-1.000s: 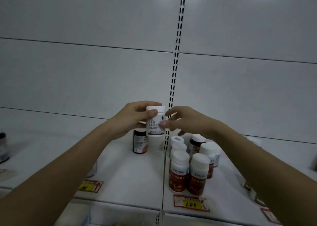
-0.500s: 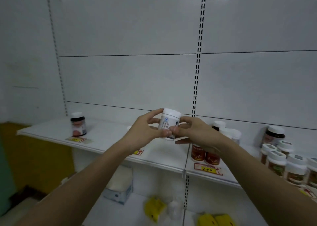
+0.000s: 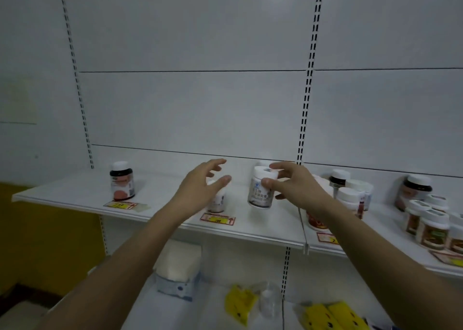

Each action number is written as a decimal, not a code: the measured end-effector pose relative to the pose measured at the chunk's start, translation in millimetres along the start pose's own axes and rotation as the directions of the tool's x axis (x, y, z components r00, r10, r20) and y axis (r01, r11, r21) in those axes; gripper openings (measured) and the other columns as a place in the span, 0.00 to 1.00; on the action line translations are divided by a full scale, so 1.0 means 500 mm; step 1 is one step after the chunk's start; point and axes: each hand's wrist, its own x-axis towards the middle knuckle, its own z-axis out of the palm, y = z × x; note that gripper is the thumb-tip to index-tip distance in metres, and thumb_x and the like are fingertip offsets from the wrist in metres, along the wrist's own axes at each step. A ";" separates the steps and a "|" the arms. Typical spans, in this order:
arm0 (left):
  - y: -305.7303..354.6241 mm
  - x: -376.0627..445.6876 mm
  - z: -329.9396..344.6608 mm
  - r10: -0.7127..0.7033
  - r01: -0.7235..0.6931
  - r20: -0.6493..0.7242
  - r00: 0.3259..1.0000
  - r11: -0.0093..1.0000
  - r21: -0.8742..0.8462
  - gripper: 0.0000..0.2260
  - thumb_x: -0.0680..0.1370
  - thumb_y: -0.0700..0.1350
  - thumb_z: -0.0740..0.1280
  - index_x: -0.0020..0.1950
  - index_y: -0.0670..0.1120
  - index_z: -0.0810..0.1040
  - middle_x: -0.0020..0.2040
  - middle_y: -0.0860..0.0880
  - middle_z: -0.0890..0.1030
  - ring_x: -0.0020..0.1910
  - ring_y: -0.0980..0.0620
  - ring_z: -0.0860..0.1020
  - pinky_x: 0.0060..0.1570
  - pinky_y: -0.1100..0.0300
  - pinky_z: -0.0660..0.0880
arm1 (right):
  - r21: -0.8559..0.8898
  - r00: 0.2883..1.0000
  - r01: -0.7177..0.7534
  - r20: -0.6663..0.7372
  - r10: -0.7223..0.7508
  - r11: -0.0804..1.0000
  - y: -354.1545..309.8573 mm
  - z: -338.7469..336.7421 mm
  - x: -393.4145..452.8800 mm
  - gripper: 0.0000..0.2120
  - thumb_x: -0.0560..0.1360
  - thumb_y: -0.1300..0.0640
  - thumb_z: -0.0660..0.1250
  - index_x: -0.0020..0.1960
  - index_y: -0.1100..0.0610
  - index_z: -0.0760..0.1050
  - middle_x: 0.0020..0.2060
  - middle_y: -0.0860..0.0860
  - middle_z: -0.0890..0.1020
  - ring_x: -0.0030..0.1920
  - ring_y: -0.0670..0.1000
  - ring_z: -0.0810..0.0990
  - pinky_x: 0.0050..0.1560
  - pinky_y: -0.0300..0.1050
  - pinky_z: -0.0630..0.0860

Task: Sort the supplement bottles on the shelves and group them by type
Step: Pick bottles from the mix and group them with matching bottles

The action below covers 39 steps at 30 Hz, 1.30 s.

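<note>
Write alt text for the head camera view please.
The right hand holds a white bottle above a white shelf; the left hand is open beside it. More bottles crowd the shelf's right end.

— Where is the bottle (image 3: 260, 191) that you hold?

— It is in my right hand (image 3: 292, 186), above the shelf (image 3: 263, 232). My left hand (image 3: 200, 186) is to its left, apart from it, in front of a second bottle (image 3: 217, 203) standing on the shelf.

— And the others?

— One bottle (image 3: 122, 180) stands alone far left. A group of bottles (image 3: 350, 194) stands behind my right arm, more bottles (image 3: 431, 224) at the far right. A box (image 3: 179, 269) lies on the lower shelf (image 3: 210, 312).
</note>
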 end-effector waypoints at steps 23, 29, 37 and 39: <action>-0.369 0.081 0.046 -0.163 -0.017 0.250 0.954 0.807 0.591 0.23 0.81 0.60 0.49 0.76 0.58 0.61 0.76 0.52 0.64 0.75 0.47 0.61 0.74 0.45 0.54 | 0.043 0.992 -0.091 -0.084 0.094 0.995 0.173 0.240 0.089 0.27 0.78 0.53 0.67 0.74 0.40 0.64 0.64 0.44 0.76 0.60 0.44 0.78 0.60 0.49 0.78; -0.365 0.078 0.044 -0.161 -0.017 0.244 0.956 0.803 0.596 0.22 0.81 0.60 0.49 0.75 0.59 0.63 0.76 0.52 0.65 0.74 0.47 0.62 0.74 0.45 0.54 | 0.093 0.990 -0.093 -0.101 0.102 0.991 0.170 0.235 0.086 0.26 0.78 0.51 0.67 0.74 0.39 0.64 0.62 0.43 0.78 0.58 0.43 0.80 0.54 0.45 0.80; -0.354 0.071 0.041 -0.193 0.021 0.239 0.952 0.817 0.576 0.22 0.81 0.60 0.50 0.74 0.59 0.63 0.76 0.53 0.65 0.75 0.47 0.60 0.75 0.44 0.53 | 0.175 0.949 -0.144 -0.256 0.187 0.974 0.155 0.237 0.077 0.15 0.82 0.50 0.59 0.67 0.50 0.73 0.55 0.49 0.82 0.55 0.49 0.81 0.52 0.46 0.80; -0.349 0.069 0.038 -0.219 0.038 0.253 0.942 0.822 0.568 0.21 0.81 0.60 0.51 0.74 0.59 0.64 0.76 0.53 0.65 0.75 0.47 0.60 0.75 0.45 0.52 | 0.162 0.936 -0.157 -0.291 0.199 0.974 0.153 0.240 0.073 0.14 0.82 0.50 0.58 0.64 0.52 0.74 0.53 0.51 0.82 0.54 0.52 0.81 0.51 0.46 0.80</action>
